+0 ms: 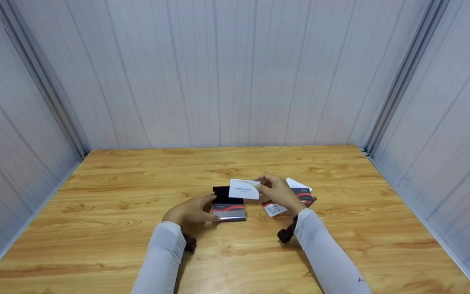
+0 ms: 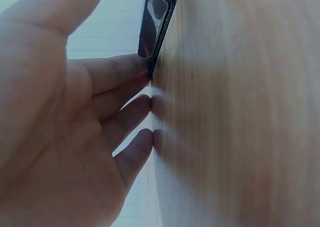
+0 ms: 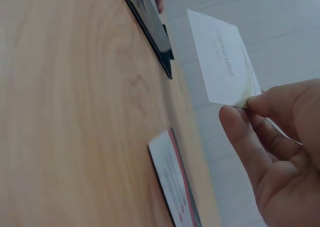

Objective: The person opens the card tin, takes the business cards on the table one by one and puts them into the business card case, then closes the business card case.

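An opened business card case lies on the table, its black inner lid folded back, with a grey and red card inside. My left hand holds the case at its left side, thumb at the near corner and fingers by the far part. In the left wrist view, other fingertips of the left hand rest on the wood. Between thumb and fingers, my right hand pinches a white business card above the lid. "COMPANY LOGO" reads on this white card in the right wrist view.
Several loose cards, among them a dark card with red stripes and a white one, lie overlapped on the table beneath and beside my right hand. Panelled walls enclose the table at the back and sides.
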The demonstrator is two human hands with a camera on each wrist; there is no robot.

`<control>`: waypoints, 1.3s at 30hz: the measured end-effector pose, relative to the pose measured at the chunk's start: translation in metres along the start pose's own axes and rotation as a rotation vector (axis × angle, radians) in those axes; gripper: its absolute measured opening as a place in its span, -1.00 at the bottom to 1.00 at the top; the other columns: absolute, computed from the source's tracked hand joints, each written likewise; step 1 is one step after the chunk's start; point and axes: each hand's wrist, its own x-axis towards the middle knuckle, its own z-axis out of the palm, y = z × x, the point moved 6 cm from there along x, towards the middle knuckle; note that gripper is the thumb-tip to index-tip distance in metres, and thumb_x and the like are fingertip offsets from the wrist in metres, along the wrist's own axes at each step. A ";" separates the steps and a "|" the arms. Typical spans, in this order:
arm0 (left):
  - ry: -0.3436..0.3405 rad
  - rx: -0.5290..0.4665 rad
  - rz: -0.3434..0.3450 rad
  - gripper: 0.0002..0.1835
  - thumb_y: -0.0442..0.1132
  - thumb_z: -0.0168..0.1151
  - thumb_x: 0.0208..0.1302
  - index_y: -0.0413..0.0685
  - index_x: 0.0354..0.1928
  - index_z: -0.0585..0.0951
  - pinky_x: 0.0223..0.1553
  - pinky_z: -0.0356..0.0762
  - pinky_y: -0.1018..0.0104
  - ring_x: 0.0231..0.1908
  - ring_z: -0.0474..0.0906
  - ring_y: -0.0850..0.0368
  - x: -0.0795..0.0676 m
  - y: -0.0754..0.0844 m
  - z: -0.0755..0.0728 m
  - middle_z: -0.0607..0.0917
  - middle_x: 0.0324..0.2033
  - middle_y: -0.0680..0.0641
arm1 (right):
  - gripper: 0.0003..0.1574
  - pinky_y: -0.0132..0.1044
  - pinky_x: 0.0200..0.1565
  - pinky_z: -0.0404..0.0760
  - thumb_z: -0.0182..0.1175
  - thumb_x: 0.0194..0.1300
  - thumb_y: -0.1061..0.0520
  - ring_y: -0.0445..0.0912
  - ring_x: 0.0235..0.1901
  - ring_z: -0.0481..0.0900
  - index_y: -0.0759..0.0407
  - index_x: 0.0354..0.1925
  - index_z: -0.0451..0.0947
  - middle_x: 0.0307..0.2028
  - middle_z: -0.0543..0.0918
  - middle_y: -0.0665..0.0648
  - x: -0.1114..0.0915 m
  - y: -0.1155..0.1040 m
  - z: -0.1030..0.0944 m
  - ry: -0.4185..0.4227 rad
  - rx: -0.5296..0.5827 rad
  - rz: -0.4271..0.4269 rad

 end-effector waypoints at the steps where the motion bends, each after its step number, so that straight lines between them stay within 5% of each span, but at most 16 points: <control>1: 0.002 0.000 0.005 -0.08 0.04 0.40 0.28 -0.08 0.56 0.18 0.44 0.00 -0.10 0.50 -0.01 -0.14 0.000 0.000 0.000 0.12 0.53 -0.18 | -0.71 -0.14 -0.17 0.70 0.19 0.47 0.16 -0.01 -0.22 0.69 0.19 0.11 0.60 -0.21 0.65 0.14 0.000 -0.001 0.002 -0.002 0.011 -0.005; 17: 0.028 -0.061 0.011 -0.05 0.01 0.45 0.24 -0.07 0.56 0.19 0.42 0.06 -0.08 0.46 0.10 -0.06 0.003 0.002 -0.001 0.27 0.47 -0.13 | -0.76 -0.18 -0.20 0.67 0.25 0.43 0.17 -0.01 -0.25 0.68 0.06 0.03 0.68 -0.28 0.67 0.05 0.000 -0.017 0.040 -0.063 -0.049 -0.092; 39: 0.033 0.008 -0.025 -0.01 0.10 0.42 0.23 -0.12 0.56 0.16 0.41 0.10 -0.08 0.46 0.11 -0.08 0.002 0.001 -0.001 0.23 0.49 -0.13 | -0.75 -0.24 -0.23 0.54 0.20 0.45 0.20 -0.16 -0.27 0.56 0.06 0.03 0.69 -0.28 0.66 -0.03 -0.002 -0.018 0.049 -0.181 -0.206 -0.096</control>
